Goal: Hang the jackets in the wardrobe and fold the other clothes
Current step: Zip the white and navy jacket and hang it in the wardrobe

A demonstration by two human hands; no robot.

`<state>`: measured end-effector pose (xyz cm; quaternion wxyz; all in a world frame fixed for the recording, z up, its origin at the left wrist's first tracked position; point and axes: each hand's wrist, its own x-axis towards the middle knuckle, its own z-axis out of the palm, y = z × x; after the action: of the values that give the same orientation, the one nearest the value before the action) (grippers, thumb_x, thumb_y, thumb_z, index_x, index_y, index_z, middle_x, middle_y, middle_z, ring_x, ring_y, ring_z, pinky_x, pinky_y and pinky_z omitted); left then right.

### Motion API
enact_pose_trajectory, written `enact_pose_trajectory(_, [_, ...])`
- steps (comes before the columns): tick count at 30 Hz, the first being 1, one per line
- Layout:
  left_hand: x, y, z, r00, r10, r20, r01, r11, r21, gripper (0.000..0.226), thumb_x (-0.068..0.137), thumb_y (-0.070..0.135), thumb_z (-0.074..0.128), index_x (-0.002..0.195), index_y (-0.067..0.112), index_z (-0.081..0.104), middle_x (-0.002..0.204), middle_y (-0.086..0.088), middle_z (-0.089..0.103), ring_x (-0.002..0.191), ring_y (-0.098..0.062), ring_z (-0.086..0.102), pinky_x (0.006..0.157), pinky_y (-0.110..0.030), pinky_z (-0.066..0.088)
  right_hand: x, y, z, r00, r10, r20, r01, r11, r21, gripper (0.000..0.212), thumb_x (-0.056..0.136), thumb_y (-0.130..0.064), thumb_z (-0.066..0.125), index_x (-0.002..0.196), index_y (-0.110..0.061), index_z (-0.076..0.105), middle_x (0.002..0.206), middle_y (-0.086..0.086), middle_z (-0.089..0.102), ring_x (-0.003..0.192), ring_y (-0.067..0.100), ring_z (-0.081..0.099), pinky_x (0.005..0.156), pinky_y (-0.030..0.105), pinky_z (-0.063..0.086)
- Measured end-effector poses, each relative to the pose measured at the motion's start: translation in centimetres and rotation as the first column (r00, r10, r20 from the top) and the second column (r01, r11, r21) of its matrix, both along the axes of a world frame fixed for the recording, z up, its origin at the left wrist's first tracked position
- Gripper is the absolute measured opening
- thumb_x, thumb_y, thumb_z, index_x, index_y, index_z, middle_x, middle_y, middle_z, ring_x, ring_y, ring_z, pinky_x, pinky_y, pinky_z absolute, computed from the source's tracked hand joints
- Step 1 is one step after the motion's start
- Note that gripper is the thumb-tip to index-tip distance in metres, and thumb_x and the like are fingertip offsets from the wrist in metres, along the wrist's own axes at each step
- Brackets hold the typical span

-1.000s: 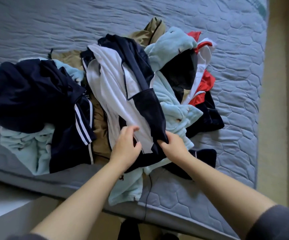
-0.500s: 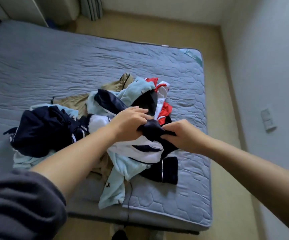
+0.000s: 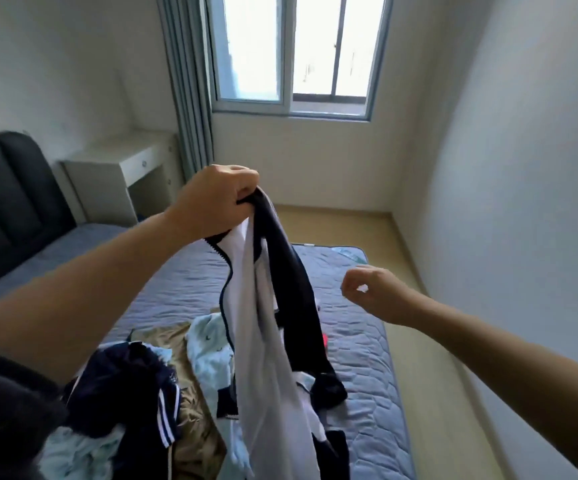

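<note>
My left hand (image 3: 216,199) grips the top of a white and navy zip jacket (image 3: 266,327) and holds it up high, so it hangs down over the bed. My right hand (image 3: 372,292) floats to the right of the jacket, fingers loosely curled, holding nothing. Below lies a pile of clothes: a navy garment with white stripes (image 3: 131,386), light blue fleece pieces (image 3: 207,351) and a tan garment (image 3: 190,424). No wardrobe is in view.
The clothes lie on a grey quilted mattress (image 3: 360,368) with a dark headboard (image 3: 10,188) at the left. A white desk (image 3: 121,174) and grey curtain (image 3: 187,81) stand by the window (image 3: 294,53). Beige floor (image 3: 429,341) runs along the right wall.
My left hand has lifted the jacket up off the pile. My right hand has let go of it and moved out to the right. The view has tilted up to show the window.
</note>
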<state>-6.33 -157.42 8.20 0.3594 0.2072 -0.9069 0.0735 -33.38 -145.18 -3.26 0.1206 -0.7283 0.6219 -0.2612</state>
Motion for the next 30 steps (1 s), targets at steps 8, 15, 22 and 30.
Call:
enact_pose_trajectory(8, [0.3, 4.7, 6.4, 1.0, -0.018, -0.003, 0.017, 0.99, -0.142, 0.024, 0.073, 0.016, 0.05, 0.064, 0.02, 0.028, 0.055, 0.014, 0.025, 0.05, -0.013, 0.026, 0.048, -0.024, 0.024, 5.3, -1.5, 2.7, 0.955, 0.034, 0.295, -0.063, 0.994, 0.09, 0.027, 0.079, -0.018, 0.073, 0.078, -0.04, 0.057, 0.075, -0.015, 0.061, 0.077, 0.011, 0.057, 0.075, 0.033, 0.049])
enact_pose_trajectory(15, [4.3, 3.6, 6.9, 0.919, 0.381, 0.103, -0.359, 0.915, -0.184, 0.029, 0.086, 0.02, 0.062, 0.083, 0.021, 0.033, 0.054, 0.008, 0.037, 0.044, -0.01, 0.033, 0.047, -0.023, 0.02, 0.3, -1.1, 2.6, 0.965, -0.225, -0.134, 0.245, 0.956, 0.161, 0.014, 0.09, -0.03, 0.051, 0.087, -0.024, 0.063, 0.085, 0.002, 0.066, 0.083, 0.025, 0.061, 0.069, 0.027, 0.049])
enact_pose_trajectory(22, [6.2, 3.1, 5.6, 0.641, 0.764, 0.068, -0.748, 0.642, -0.165, 0.038, 0.095, 0.043, 0.051, 0.073, 0.012, 0.056, 0.059, -0.001, 0.045, 0.058, -0.026, 0.048, 0.056, -0.03, 0.037, -4.1, -2.0, 10.8, 0.831, -0.521, -0.195, 0.428, 0.823, -0.374, 0.017, 0.089, -0.026, 0.057, 0.079, -0.012, 0.056, 0.08, 0.017, 0.066, 0.078, 0.038, 0.063, 0.061, 0.031, 0.039])
enact_pose_trajectory(30, [5.8, 4.0, 5.2, 0.737, 0.621, 0.266, -0.567, 0.354, 0.744, 0.027, 0.095, 0.019, 0.052, 0.075, 0.002, 0.058, 0.079, -0.017, 0.06, 0.068, -0.028, 0.058, 0.06, -0.027, 0.041, -3.5, -0.1, 12.2, 0.689, -0.383, 0.616, 0.276, 0.924, 0.265, 0.023, 0.088, 0.006, 0.044, 0.076, -0.009, 0.055, 0.046, 0.007, 0.052, 0.028, 0.013, 0.047, 0.036, 0.026, 0.05])
